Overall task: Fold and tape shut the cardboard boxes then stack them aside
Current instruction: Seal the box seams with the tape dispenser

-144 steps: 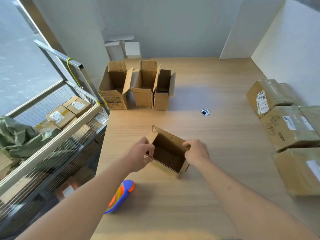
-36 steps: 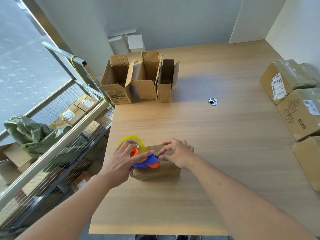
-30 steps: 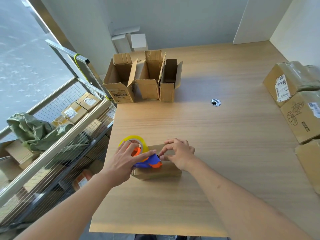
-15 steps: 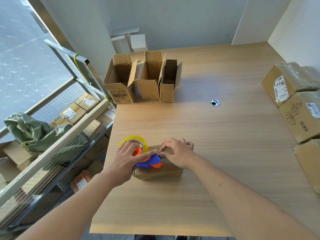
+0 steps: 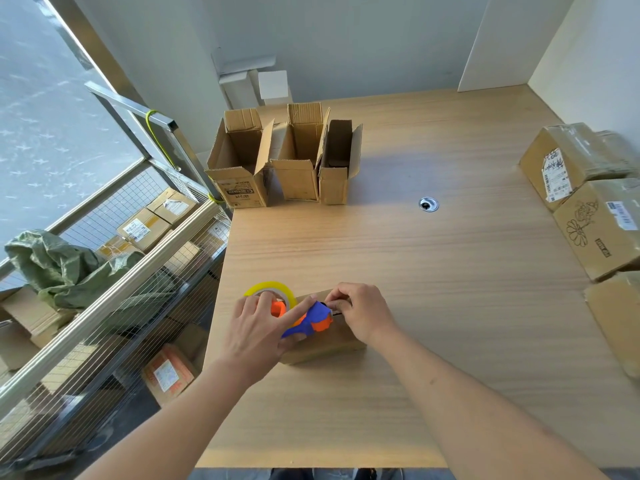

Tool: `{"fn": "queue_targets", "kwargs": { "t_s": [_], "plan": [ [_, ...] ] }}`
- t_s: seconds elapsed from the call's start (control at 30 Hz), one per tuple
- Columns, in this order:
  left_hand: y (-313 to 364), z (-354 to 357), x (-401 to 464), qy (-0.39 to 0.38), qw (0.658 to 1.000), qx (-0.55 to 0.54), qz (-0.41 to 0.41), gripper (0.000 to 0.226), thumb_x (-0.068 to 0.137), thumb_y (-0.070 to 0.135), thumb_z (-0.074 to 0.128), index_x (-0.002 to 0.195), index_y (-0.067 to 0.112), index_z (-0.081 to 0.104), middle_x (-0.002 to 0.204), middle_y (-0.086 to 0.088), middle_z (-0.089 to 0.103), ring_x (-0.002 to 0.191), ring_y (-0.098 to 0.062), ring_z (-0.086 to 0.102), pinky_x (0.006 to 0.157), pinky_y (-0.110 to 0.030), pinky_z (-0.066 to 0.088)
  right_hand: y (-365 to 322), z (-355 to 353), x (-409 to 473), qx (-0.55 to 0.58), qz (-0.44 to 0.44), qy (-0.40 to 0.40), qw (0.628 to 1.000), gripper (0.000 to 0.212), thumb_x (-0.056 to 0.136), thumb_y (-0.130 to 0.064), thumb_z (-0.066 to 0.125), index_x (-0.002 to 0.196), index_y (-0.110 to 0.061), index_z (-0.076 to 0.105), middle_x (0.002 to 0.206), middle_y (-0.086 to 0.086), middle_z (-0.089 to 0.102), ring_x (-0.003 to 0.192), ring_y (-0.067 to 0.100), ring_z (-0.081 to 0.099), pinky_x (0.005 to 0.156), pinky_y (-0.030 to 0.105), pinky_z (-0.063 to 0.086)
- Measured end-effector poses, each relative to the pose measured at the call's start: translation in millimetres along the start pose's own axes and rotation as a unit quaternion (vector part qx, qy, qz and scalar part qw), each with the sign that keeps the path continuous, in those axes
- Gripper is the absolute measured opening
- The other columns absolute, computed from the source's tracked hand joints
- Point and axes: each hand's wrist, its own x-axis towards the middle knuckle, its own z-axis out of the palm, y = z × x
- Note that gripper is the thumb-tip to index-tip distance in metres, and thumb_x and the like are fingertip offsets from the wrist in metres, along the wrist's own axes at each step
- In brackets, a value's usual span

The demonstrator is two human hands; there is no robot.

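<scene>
Head view.

Item: small cardboard box [image 5: 323, 344], flaps folded down, on the worktop [image 5: 433, 271] near its front-left corner. Long axis runs left to right across the view. Landmark for all entries below.

Item: tape dispenser [image 5: 304, 322], blue and orange body, yellow-rimmed roll [image 5: 270, 289]. It lies on top of the box at the box's left end; the roll overhangs the left edge and the nose points right along the box's long axis.

Item: left hand [image 5: 261, 332]. Grasps the dispenser body from the near-left side, fingers spread over the roll and handle.

Item: right hand [image 5: 360, 315]. On the box's top, just right of the dispenser nose, fingertips curled and pinching at the nose. Judged to be holding the tape's free end, though the tape itself is too small to make out.

Relation governing the coming move: untaped length of box extends rightward from the dispenser, under the right hand. The left hand is nearer the tool, so the pull likely runs left to right along the seam.

Item: three open boxes [image 5: 284, 161], well beyond the box, untaped.

Item: sealed parcels [image 5: 595, 216], far right of the box.
</scene>
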Motion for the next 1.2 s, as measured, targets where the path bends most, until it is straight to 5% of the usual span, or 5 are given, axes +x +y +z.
{"fn": "queue_targets", "kwargs": {
  "t_s": [0.3,0.47,0.73,1.2],
  "plan": [
    [-2.8,12.0,-18.7,0.003,0.998,-0.03,-0.06,0.063,0.098,0.064,0.035,0.158,0.054,0.018,0.115,-0.009,0.052,0.103,-0.033,0.054,0.089,-0.046,0.046,25.0,-36.4,-18.1,0.03,0.049,0.069,0.996,0.027,0.086,-0.006,0.077,0.072,-0.028,0.07,0.074,-0.016,0.071,0.073,-0.008,0.064,0.072,0.005,0.043],
    [0.9,9.1,-11.3,-0.024,0.998,-0.047,-0.041,0.062,0.097,0.066,0.026,0.156,0.06,0.007,0.12,-0.005,0.051,0.109,-0.03,0.052,0.095,-0.044,0.045,39.8,-53.1,-27.6,0.067,0.108,0.025,0.992,0.026,0.091,-0.008,0.073,0.072,-0.025,0.07,0.066,-0.011,0.072,0.063,0.003,0.063,0.08,0.037,0.058],
    [-5.9,1.6,-7.8,-0.045,0.998,-0.042,-0.023,0.062,0.099,0.064,0.03,0.155,0.062,0.006,0.12,-0.004,0.052,0.108,-0.029,0.052,0.097,-0.045,0.045,51.7,-47.3,-20.1,0.056,0.16,0.008,0.985,0.019,0.092,-0.01,0.072,0.076,-0.021,0.072,0.064,-0.008,0.071,0.069,0.012,0.066,0.081,0.044,0.06],
    [-5.8,4.0,-7.4,-0.045,0.999,-0.022,-0.014,0.075,0.096,0.059,0.055,0.157,0.057,0.012,0.118,-0.004,0.052,0.106,-0.028,0.053,0.093,-0.044,0.046,59.3,-39.0,-6.9,0.054,0.198,0.015,0.979,0.014,0.092,-0.009,0.074,0.079,-0.015,0.075,0.066,-0.012,0.069,0.053,-0.008,0.062,0.067,0.02,0.048]
  ]
}}
